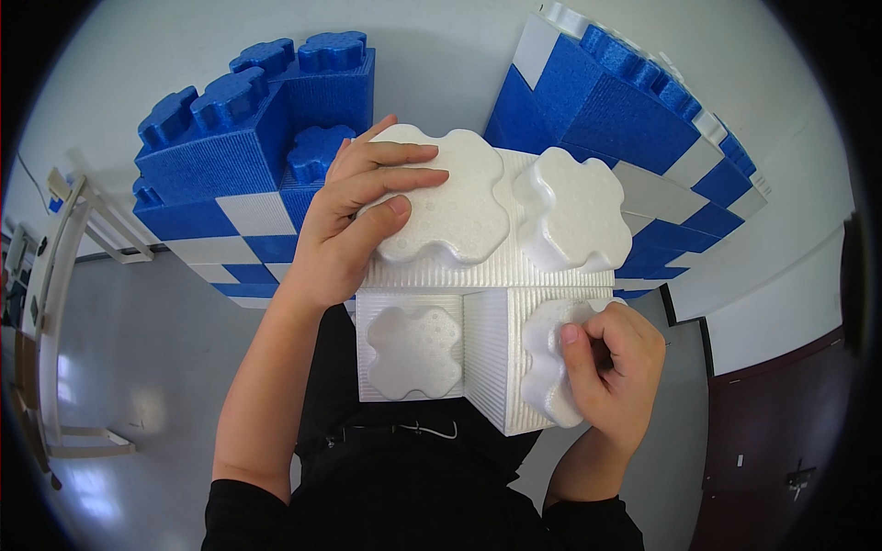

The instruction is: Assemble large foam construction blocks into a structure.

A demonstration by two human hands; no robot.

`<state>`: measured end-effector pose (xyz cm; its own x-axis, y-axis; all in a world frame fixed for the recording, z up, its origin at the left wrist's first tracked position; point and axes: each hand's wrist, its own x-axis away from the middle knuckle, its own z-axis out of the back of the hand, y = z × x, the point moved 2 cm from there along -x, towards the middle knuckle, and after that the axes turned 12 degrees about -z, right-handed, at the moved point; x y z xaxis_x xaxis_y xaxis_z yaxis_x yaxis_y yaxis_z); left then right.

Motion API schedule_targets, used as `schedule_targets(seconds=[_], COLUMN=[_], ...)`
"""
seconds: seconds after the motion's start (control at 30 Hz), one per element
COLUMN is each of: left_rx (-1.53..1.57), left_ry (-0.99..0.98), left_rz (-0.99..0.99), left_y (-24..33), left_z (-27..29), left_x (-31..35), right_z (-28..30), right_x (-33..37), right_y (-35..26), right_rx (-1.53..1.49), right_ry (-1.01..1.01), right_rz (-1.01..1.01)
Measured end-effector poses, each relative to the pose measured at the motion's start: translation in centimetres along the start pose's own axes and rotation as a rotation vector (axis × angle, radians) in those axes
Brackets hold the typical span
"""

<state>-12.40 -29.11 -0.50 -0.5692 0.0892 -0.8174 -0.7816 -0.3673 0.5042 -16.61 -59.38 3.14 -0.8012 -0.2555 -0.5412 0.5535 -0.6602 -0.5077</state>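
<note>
In front of my body is a white ribbed foam building block assembly (478, 273) with rounded clover-shaped studs. My left hand (354, 207) grips its far left stud (455, 207), thumb and fingers laid over the top face. At the near right, my right hand (620, 363) is closed on another stud (547, 358), thumb on top and the other fingers curled at its side. A third stud (579, 211) stands uncovered at the far right. The near left stud (413, 351) sits lower, in a recess. The assembly's underside is hidden.
Checkered blue and white foam block stacks stand against the wall, one at left (216, 147) and one at right (606, 101). A white-framed table (69, 266) is at far left. A dark red door (772, 432) is at lower right, above grey floor (175, 367).
</note>
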Motion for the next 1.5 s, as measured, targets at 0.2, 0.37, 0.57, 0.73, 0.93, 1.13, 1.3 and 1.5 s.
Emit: schedule_targets(seconds=[0.2, 0.37, 0.57, 0.73, 0.93, 1.13, 1.3, 1.5], left_rx=[0.008, -0.02, 0.0, 0.01, -0.009, 0.005, 0.011, 0.01], left_ry=[-0.001, -0.004, 0.0, -0.003, -0.027, -0.031, -0.027, -0.024], left_rz=[0.01, 0.008, 0.018, 0.003, 0.005, 0.002, -0.005, 0.008], left_y=[-0.2, -0.2, 0.1, 0.1, -0.3, -0.2, -0.1, -0.4], left_z=[0.0, 0.0, 0.0, 0.0, 0.2, 0.3, 0.2, 0.1], left_x=[0.1, 0.1, 0.0, -0.1, 0.2, 0.0, 0.0, 0.0], right_z=[0.0, 0.0, -0.1, 0.1, 1.6, 5.8, 4.0, 3.1], right_x=[0.0, 0.0, 0.0, -0.1, -0.8, -0.8, -1.4, -1.6], right_y=[0.1, 0.1, 0.0, -0.1, 0.3, -2.0, -1.1, -0.1], right_rx=[0.002, -0.002, -0.001, 0.001, -0.008, 0.279, 0.433, 0.404], right_ry=[0.002, 0.001, 0.001, 0.007, -0.254, -0.643, -0.639, -0.696], right_rz=[0.007, 0.003, 0.0, 0.007, 0.066, 0.104, 0.158, 0.172])
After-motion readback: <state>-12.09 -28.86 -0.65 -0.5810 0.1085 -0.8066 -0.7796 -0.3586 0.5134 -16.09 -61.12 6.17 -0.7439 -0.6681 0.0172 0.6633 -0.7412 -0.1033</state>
